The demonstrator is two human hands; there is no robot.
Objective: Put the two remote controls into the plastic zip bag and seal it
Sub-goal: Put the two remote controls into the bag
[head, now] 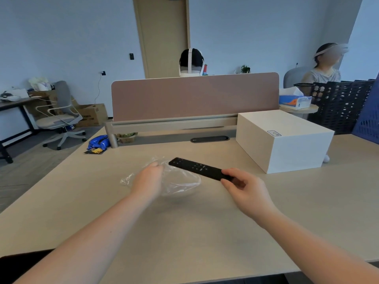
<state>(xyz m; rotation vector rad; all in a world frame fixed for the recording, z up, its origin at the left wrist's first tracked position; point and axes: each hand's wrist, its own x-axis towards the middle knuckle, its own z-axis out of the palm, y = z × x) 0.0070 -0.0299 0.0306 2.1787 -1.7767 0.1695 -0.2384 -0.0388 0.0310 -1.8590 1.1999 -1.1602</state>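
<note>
Long black remote control (200,168) hanging over the crumpled clear plastic zip bag (180,179).
The right hand (245,188) is grasping its near end; the left hand (148,177) is pinching the bag.

The pale table (184,232) carries a white box (287,140) and a blue snack packet (98,142).

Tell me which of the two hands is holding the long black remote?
The person's right hand grips the long black remote control by its near end; the left hand holds the clear plastic zip bag instead.
</note>
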